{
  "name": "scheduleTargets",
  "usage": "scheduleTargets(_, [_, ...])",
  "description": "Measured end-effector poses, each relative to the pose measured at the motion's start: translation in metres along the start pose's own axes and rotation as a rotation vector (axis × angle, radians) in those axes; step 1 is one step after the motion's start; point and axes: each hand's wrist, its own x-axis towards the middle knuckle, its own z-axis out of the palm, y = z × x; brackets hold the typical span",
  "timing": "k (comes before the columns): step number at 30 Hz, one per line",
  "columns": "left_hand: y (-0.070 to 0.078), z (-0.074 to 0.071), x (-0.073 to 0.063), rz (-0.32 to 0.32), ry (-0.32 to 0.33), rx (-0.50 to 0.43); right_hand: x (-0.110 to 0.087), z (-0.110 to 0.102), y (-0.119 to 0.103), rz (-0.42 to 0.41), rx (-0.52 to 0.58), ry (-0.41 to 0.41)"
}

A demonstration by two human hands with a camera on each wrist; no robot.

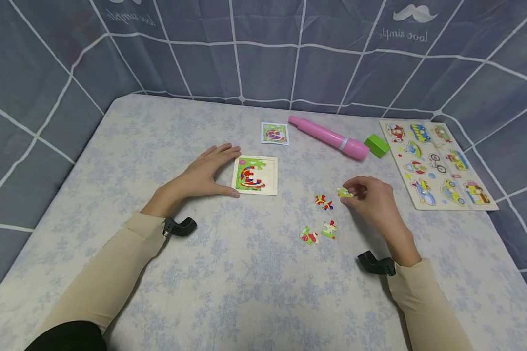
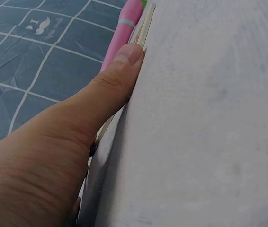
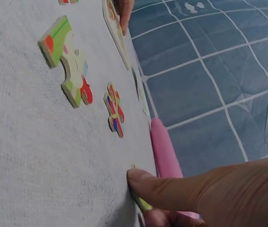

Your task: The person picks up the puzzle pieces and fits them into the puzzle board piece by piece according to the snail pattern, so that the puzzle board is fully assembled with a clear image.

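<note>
My left hand (image 1: 204, 173) rests at the left side of a small square puzzle board (image 1: 270, 176). Its thumb touches the near edge, and its fairly straight fingers reach the far left corner. The board's left part holds fitted pieces in green, red and blue; its right part shows bare wood. My right hand (image 1: 373, 202) pinches a green puzzle piece (image 1: 344, 193) between thumb and fingers, just at the table. Beside it lie a red and blue piece (image 3: 114, 109), a green and white piece (image 3: 72, 64) and a piece with a red spotted shape (image 1: 309, 236).
Behind the board lies a small picture card (image 1: 274, 133). A pink cylindrical tool (image 1: 329, 138) and a green block (image 1: 377, 146) lie at the back right, next to a large wooden vehicle puzzle (image 1: 439, 165). A grid-patterned curtain (image 1: 268, 68) borders the table.
</note>
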Motion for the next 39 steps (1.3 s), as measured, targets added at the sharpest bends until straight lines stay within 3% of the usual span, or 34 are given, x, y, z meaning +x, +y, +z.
scheduleTargets(5, [-0.001, 0.0, -0.002, -0.003, 0.003, -0.005, 0.002, 0.002, 0.003, 0.035, 0.027, -0.002])
scheduleTargets(10, [-0.003, 0.001, -0.003, -0.007, 0.003, -0.005, 0.002, 0.004, 0.004, 0.013, 0.06, 0.024])
scheduleTargets(15, [-0.002, 0.0, -0.002, 0.0, 0.008, -0.001, 0.003, 0.0, 0.001, 0.012, 0.085, -0.013])
scheduleTargets(21, [0.0, 0.0, -0.001, 0.0, 0.01, 0.004, 0.011, 0.0, -0.005, 0.055, 0.262, -0.073])
scheduleTargets(25, [-0.001, 0.0, 0.0, 0.0, 0.011, 0.0, 0.014, 0.003, -0.008, 0.07, 0.344, -0.07])
scheduleTargets(35, [-0.002, 0.0, -0.001, -0.001, 0.013, -0.003, 0.024, 0.012, -0.024, 0.001, 0.358, -0.062])
scheduleTargets(39, [-0.001, 0.001, -0.001, 0.002, 0.007, -0.006, 0.032, 0.019, -0.034, 0.016, 0.42, -0.09])
